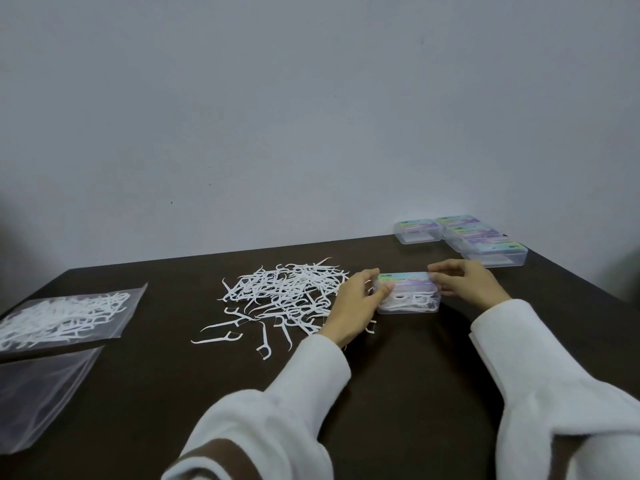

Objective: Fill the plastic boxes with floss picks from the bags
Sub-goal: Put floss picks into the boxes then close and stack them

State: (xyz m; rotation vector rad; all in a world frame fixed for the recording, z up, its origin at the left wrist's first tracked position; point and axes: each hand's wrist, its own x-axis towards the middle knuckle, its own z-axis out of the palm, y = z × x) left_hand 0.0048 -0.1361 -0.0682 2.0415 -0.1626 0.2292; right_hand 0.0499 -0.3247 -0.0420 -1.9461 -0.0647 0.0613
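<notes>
A clear plastic box [410,299] with a pastel label on its lid stands on the dark table [398,375], white floss picks visible inside. My left hand [356,303] grips its left end, thumb on the front wall. My right hand [464,284] holds its right end, fingers curled over the lid's top edge. A loose pile of white floss picks [287,292] lies just left of my left hand. Far left, a clear bag of floss picks [59,318] lies flat.
Several closed plastic boxes [464,237] with pastel labels sit at the table's back right corner. An empty clear bag [38,393] lies at the left front edge. A plain wall rises behind the table.
</notes>
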